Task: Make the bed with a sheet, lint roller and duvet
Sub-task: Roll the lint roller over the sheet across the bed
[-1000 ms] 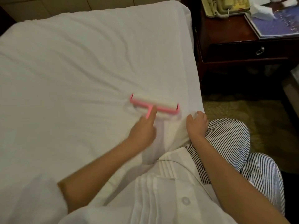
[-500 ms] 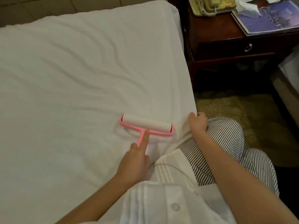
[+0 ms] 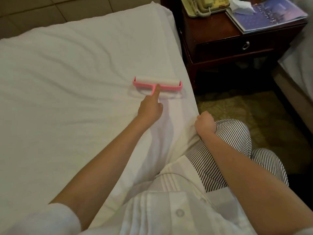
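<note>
Pushed outward again since half a second ago: lint roller (image 3: 157, 81) flat on the sheet (image 3: 81, 72) near its right edge, left hand (image 3: 149, 110) clamped round it, forefinger extended. Right hand (image 3: 205, 123) apparently pinching sheet edge taut. Still mid-rolling.

This looks like a hotel bedroom. A bed (image 3: 175, 36) under a plain white sheet (image 3: 76, 73) fills nine to twelve o'clock. At one o'clock a dark wooden nightstand (image 3: 220, 48) carries a corded telephone (image 3: 205, 4) and a glossy magazine (image 3: 269, 16). A second bed (image 3: 302, 55) edges in at three o'clock, above patterned carpet (image 3: 245, 112).
</note>
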`<move>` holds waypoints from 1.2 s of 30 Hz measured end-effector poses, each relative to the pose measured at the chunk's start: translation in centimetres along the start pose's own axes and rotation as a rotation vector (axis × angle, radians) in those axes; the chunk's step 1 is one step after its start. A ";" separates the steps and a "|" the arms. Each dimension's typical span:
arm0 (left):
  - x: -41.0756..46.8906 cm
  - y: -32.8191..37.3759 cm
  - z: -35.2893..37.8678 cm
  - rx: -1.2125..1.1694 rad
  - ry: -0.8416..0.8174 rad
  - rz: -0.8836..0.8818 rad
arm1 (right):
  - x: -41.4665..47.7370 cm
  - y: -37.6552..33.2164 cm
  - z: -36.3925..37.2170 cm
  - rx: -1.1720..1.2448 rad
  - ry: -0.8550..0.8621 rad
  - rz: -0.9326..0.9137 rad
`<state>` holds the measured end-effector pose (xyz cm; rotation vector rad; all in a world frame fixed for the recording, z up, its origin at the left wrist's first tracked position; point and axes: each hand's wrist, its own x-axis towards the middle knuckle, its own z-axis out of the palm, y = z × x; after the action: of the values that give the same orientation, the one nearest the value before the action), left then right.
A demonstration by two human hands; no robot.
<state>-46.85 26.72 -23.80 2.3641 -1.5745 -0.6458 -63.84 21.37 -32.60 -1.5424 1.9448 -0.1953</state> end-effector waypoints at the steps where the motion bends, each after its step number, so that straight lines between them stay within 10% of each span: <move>1: -0.9 -0.1 -0.1 0.007 -0.013 0.004 | 0.1 0.0 0.0 -0.001 -0.009 0.009; 9: -15.8 -6.0 -1.5 0.151 -0.214 -0.012 | 0.5 0.3 0.3 0.138 0.030 0.073; 26: 2.5 -1.2 -4.7 0.210 0.096 0.193 | 2.4 -0.8 0.7 0.286 -0.069 -0.163; 36: 3.3 -7.9 -7.4 0.250 -0.119 0.216 | 9.4 -8.3 1.0 0.188 0.065 -0.154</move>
<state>-35.82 26.39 -21.40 2.3102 -2.0352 -0.5813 -57.43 10.57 -33.01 -1.5767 1.8002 -0.4855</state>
